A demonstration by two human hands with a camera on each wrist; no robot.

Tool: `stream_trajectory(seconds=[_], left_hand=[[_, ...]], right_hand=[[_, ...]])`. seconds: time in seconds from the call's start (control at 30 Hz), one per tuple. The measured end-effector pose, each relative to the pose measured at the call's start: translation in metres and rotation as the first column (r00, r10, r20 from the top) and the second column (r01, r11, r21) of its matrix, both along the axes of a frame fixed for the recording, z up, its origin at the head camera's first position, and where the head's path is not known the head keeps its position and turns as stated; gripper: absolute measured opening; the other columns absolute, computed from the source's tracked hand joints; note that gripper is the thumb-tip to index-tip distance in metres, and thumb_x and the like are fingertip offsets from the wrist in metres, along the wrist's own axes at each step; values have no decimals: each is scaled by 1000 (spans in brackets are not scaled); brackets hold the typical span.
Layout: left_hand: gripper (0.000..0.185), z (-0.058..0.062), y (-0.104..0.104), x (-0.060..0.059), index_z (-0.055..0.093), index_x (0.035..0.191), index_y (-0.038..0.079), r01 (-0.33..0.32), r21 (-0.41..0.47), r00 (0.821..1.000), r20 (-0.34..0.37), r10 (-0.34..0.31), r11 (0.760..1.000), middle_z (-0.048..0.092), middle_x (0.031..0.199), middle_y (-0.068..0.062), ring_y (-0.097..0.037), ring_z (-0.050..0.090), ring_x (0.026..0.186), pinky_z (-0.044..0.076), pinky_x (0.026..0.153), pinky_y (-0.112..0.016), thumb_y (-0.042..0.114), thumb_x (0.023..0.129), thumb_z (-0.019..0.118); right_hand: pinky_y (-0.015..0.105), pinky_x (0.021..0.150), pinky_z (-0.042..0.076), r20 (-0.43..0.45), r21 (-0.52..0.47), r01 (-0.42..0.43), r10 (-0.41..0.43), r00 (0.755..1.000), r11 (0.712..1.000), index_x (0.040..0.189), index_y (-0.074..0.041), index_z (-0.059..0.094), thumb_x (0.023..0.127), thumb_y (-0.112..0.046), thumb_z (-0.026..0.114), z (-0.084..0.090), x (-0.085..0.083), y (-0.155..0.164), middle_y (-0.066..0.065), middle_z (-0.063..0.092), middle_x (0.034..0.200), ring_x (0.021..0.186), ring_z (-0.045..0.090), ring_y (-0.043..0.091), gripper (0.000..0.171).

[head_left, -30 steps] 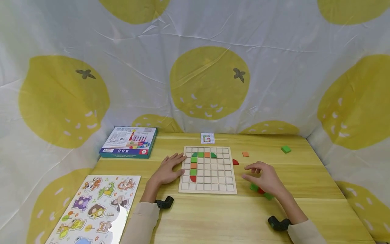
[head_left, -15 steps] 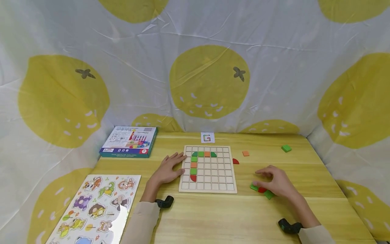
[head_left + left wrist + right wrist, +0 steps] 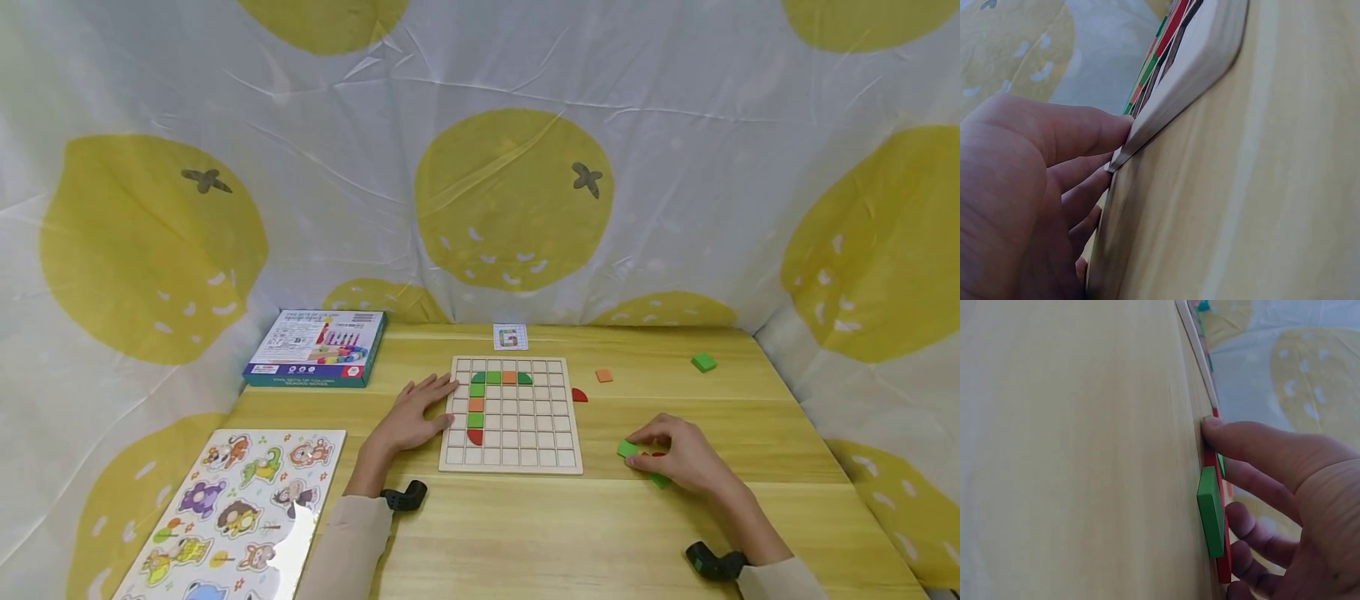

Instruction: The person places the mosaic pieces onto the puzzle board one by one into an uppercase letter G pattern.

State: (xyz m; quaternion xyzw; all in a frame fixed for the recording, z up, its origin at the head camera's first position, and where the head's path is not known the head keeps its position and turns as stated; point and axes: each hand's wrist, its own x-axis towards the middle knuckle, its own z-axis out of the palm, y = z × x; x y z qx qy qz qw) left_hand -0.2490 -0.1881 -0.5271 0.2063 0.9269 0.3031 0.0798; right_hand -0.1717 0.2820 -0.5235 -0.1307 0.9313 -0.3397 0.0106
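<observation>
While the left hand [image 3: 411, 417] lies flat against the grid board [image 3: 512, 415], the right hand [image 3: 678, 457] curls over green pieces [image 3: 628, 449] on the tabletop [image 3: 525, 533], right of the board.

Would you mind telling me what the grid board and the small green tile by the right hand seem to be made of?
Grid board: likely pale unfinished wood, matte, with a thick rounded edge in the left wrist view. Green tile: a thick slab with crisp edges and an even matte green coat, probably painted wood, though plastic cannot be ruled out.
</observation>
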Motion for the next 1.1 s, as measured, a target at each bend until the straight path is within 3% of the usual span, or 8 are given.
stream_trajectory(seconds=[0.6, 0.9, 1.1], left_hand=[[63, -2, -1, 0, 44, 158, 21, 7, -15, 1000, -25, -7, 1000, 33, 169, -3, -32, 20, 160, 4, 131, -57, 35, 100, 63], [63, 0, -2, 0, 44, 158, 21, 4, -24, 1000, -25, -5, 1000, 33, 169, -3, -31, 20, 160, 5, 131, -56, 36, 100, 63], [63, -1, -2, 1, 43, 159, 20, 16, -10, 1000, -25, -16, 1000, 33, 169, -3, -31, 19, 160, 4, 131, -56, 35, 100, 63]], right_hand=[[22, 69, 46, 11, -10, 8, -7, 1000, 1000, 102, -20, 81, 83, -32, 88, 0, -2, -5, -6, 68, 95, 83, 56, 10, 24], [29, 86, 54, -15, 32, 17, -17, 1000, 999, 107, -21, 81, 86, -29, 85, 4, -7, -16, -10, 70, 99, 97, 64, 11, 22], [29, 81, 54, -29, 6, -12, 12, 1000, 1000, 106, -19, 81, 87, -27, 85, 11, -10, -28, -7, 69, 97, 94, 63, 13, 22]])
